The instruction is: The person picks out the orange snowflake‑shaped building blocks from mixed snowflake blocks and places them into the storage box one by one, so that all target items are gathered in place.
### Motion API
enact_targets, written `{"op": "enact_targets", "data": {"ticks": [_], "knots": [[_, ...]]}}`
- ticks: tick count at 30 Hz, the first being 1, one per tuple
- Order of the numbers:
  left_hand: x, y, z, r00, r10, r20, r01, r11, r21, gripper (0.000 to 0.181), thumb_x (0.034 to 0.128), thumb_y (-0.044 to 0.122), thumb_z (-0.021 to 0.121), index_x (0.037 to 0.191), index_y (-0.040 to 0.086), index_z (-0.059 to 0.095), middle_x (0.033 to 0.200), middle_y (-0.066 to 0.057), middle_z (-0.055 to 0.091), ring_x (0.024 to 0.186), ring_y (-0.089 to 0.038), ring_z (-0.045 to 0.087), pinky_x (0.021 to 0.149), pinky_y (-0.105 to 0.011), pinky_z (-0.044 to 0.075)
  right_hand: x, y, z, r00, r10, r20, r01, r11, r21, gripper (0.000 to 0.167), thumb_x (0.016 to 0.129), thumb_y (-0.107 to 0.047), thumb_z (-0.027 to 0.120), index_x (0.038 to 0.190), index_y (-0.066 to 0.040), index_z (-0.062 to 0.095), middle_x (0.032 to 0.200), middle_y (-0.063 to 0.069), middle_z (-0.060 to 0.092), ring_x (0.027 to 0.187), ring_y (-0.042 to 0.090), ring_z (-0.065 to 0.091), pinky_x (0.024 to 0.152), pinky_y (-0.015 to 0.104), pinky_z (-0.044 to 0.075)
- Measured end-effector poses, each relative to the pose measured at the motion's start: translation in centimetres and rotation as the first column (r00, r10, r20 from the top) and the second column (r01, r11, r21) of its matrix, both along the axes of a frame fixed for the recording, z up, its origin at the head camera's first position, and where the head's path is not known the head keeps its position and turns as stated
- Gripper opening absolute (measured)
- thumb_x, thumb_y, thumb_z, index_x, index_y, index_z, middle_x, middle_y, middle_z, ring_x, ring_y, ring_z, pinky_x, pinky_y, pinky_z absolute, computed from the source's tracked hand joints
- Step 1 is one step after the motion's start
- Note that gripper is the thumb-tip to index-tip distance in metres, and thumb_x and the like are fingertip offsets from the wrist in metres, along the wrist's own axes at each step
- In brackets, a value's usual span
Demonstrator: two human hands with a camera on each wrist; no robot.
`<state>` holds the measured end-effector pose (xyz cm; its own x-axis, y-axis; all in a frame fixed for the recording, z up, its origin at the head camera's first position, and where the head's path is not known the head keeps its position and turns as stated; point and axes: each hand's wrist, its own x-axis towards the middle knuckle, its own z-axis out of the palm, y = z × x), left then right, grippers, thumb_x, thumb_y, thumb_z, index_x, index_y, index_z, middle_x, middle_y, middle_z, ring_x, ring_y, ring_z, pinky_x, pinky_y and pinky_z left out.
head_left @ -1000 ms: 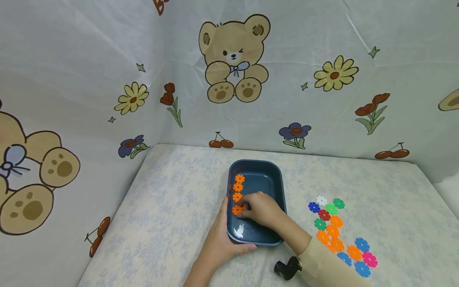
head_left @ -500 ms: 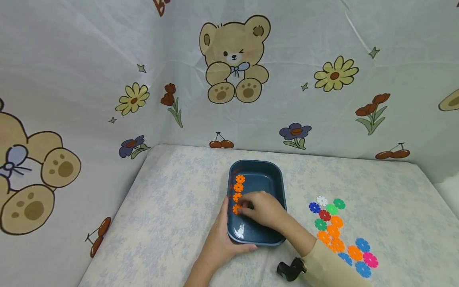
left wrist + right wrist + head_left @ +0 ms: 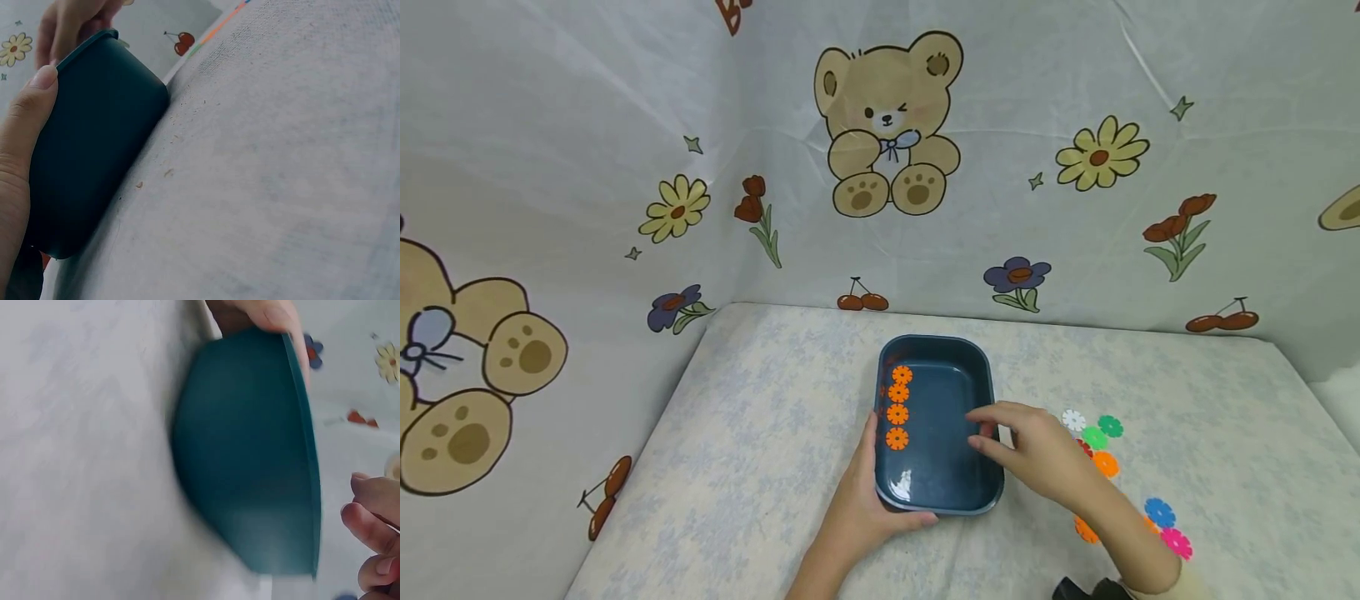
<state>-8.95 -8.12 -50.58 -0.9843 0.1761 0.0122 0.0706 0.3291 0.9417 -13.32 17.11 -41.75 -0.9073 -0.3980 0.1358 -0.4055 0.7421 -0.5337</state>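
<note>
A dark blue rectangular tray (image 3: 947,467) rests on the table, its rounded near corner held by my left hand (image 3: 861,500). The left thumb (image 3: 42,81) lies along its near edge and the fingers along its left side. Inside, several orange snowflake-shaped plastic discs (image 3: 897,438) form a column by the left wall. My right hand (image 3: 1041,454) hovers over the tray's right rim, thumb and forefinger apart, and nothing shows between them. In the right wrist view, that same hand (image 3: 378,534) appears loosely bent beside the tray wall (image 3: 250,450).
Right of the tray lie several loose discs: white (image 3: 1073,420), green (image 3: 1110,427), orange (image 3: 1105,464), blue (image 3: 1160,512) and pink (image 3: 1176,543). My right forearm covers part of them. A printed cloth backdrop (image 3: 940,250) stands behind the pale table (image 3: 760,450).
My right hand has left the nearest orange disc and moved right to the tray's right rim. That disc stays in the column. The left hand and tray have kept their place.
</note>
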Motion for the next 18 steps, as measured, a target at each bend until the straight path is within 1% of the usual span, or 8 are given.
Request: {"op": "enact_targets", "data": {"ticks": [3, 5, 7, 9, 11, 14, 16, 18], "knots": [[0.0, 0.0, 0.0, 1.000, 0.010, 0.008, -0.010, 1.000, 0.007, 0.141, 0.0556, 0.055, 0.093, 0.159, 0.038, -0.001, 0.166, 0.007, 0.017, 0.149, -0.018, 0.029, 0.116, -0.057, 0.032, 0.9, 2.6, 0.1, 0.997, -0.072, -0.004, 0.072, 0.997, 0.035, 0.026, 0.087, -0.025, 0.077, 0.112, -0.020, 0.073, 0.085, -0.016, 0.063, 0.059, 0.001, 0.041, 0.052, 0.019, 0.040], [0.0, 0.0, 0.0, 1.000, 0.016, 0.011, -0.016, 1.000, 0.003, 0.141, 0.0549, 0.057, 0.093, 0.159, 0.038, -0.001, 0.166, 0.008, 0.016, 0.149, -0.018, 0.028, 0.116, -0.057, 0.032, 1.5, 4.3, 0.0, 0.993, -0.120, 0.020, 0.119, 0.991, 0.059, 0.029, 0.087, -0.026, 0.077, 0.114, -0.019, 0.072, 0.087, -0.013, 0.064, 0.059, 0.002, 0.040, 0.051, 0.019, 0.039], [0.0, 0.0, 0.0, 1.000, 0.021, 0.012, -0.021, 1.000, -0.006, 0.141, 0.0546, 0.059, 0.092, 0.159, 0.037, 0.000, 0.166, 0.008, 0.016, 0.150, -0.018, 0.028, 0.116, -0.057, 0.032, 2.0, 6.0, -0.3, 0.984, -0.171, 0.055, 0.165, 0.982, 0.096, 0.032, 0.087, -0.027, 0.077, 0.117, -0.018, 0.071, 0.090, -0.010, 0.064, 0.059, 0.004, 0.040, 0.050, 0.020, 0.037], [0.1, 0.0, 0.0, 1.000, 0.025, 0.010, -0.024, 1.000, -0.015, 0.141, 0.0546, 0.060, 0.092, 0.159, 0.036, 0.000, 0.166, 0.008, 0.016, 0.149, -0.018, 0.028, 0.116, -0.057, 0.032, 2.5, 7.7, -0.7, 0.970, -0.215, 0.114, 0.200, 0.971, 0.130, 0.036, 0.087, -0.029, 0.076, 0.120, -0.017, 0.069, 0.095, -0.006, 0.064, 0.059, 0.007, 0.040, 0.049, 0.021, 0.036], [0.1, 0.0, 0.0, 1.000, 0.028, 0.008, -0.028, 0.999, -0.020, 0.141, 0.0543, 0.060, 0.091, 0.159, 0.036, 0.000, 0.166, 0.008, 0.017, 0.149, -0.018, 0.028, 0.116, -0.057, 0.032, 3.0, 9.5, -1.4, 0.951, -0.257, 0.175, 0.227, 0.958, 0.175, 0.043, 0.086, -0.033, 0.076, 0.124, -0.016, 0.067, 0.102, -0.001, 0.066, 0.061, 0.009, 0.041, 0.049, 0.023, 0.036], [0.1, 0.0, -0.1, 1.000, 0.027, 0.002, -0.027, 0.999, -0.023, 0.141, 0.0540, 0.061, 0.091, 0.159, 0.037, 0.000, 0.166, 0.007, 0.017, 0.150, -0.018, 0.028, 0.116, -0.057, 0.032, 3.4, 12.1, -2.5, 0.906, -0.325, 0.270, 0.250, 0.928, 0.277, 0.058, 0.084, -0.044, 0.076, 0.130, -0.012, 0.062, 0.109, 0.005, 0.065, 0.066, 0.013, 0.046, 0.054, 0.026, 0.044], [0.1, 0.0, 0.0, 1.000, 0.026, -0.001, -0.026, 0.999, -0.024, 0.141, 0.0541, 0.061, 0.091, 0.159, 0.038, 0.000, 0.166, 0.007, 0.017, 0.150, -0.019, 0.028, 0.116, -0.057, 0.032, 3.5, 13.5, -3.3, 0.877, -0.361, 0.318, 0.245, 0.903, 0.352, 0.070, 0.082, -0.053, 0.075, 0.133, -0.008, 0.060, 0.111, 0.007, 0.065, 0.075, 0.016, 0.052, 0.062, 0.034, 0.052], [0.1, 0.0, 0.0, 1.000, 0.026, -0.001, -0.026, 0.999, -0.025, 0.140, 0.0543, 0.061, 0.091, 0.159, 0.038, 0.000, 0.166, 0.006, 0.017, 0.150, -0.019, 0.028, 0.116, -0.057, 0.032, 3.6, 14.7, -4.1, 0.851, -0.389, 0.354, 0.230, 0.881, 0.415, 0.079, 0.078, -0.061, 0.074, 0.132, -0.006, 0.060, 0.105, 0.006, 0.064, 0.082, 0.018, 0.055, 0.071, 0.043, 0.056]]}}
